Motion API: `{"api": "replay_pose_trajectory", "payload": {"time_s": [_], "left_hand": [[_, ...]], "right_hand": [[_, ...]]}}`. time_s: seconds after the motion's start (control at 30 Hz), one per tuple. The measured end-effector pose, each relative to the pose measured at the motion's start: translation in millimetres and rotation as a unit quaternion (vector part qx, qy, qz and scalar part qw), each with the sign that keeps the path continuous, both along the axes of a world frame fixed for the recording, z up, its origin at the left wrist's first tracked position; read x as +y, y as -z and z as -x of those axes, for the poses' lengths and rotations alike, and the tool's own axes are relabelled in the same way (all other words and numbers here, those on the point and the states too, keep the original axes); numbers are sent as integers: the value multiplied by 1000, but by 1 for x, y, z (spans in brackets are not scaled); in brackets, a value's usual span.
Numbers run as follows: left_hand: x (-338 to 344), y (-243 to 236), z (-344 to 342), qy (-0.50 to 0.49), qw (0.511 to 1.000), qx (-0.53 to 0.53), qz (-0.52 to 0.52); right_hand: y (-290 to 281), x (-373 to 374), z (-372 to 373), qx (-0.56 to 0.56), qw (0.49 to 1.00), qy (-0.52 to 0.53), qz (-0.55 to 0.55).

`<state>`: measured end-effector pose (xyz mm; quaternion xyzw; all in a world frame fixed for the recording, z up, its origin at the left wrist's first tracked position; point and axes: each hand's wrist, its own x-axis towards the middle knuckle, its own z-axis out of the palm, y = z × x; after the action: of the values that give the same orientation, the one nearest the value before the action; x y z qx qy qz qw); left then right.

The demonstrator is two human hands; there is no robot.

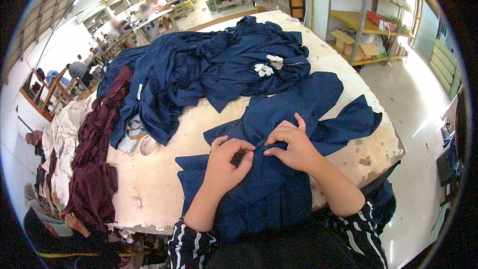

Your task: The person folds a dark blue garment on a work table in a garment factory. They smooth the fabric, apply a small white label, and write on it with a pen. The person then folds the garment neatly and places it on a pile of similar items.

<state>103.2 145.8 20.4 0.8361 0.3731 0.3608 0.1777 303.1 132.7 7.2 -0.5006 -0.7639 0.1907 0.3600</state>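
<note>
A navy blue garment (269, 194) is spread over the near edge of the table, its cut panels and sleeves fanning out to the right. Over its middle, my left hand (225, 163) pinches the cloth between thumb and fingertips. Close beside it, my right hand (293, 145) also pinches a fold of the cloth, with one finger raised. Fingertips of both hands nearly meet. Something thin and small may lie between them, too small to make out.
Behind lies a heap of navy garments (189, 65) with white paper tags (264, 69). Maroon cloth (94, 174) and cream cloth (62, 134) hang along the left, near another person's hand (75, 223). A tape roll (148, 145) rests on the table (144, 184). Metal shelves (366, 22) stand back right.
</note>
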Motion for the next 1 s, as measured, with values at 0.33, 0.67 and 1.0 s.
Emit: {"api": "replay_pose_trajectory", "payload": {"time_s": [0.33, 0.67, 1.0], "left_hand": [[3, 11, -3, -4, 970, -156, 185], [-15, 11, 7, 78, 940, 45, -331], [-20, 17, 6, 58, 916, 56, -393]], "right_hand": [[1, 5, -6, 78, 990, -12, 121], [-7, -7, 1, -94, 982, -58, -153], [16, -2, 0, -146, 927, -55, -342]]}}
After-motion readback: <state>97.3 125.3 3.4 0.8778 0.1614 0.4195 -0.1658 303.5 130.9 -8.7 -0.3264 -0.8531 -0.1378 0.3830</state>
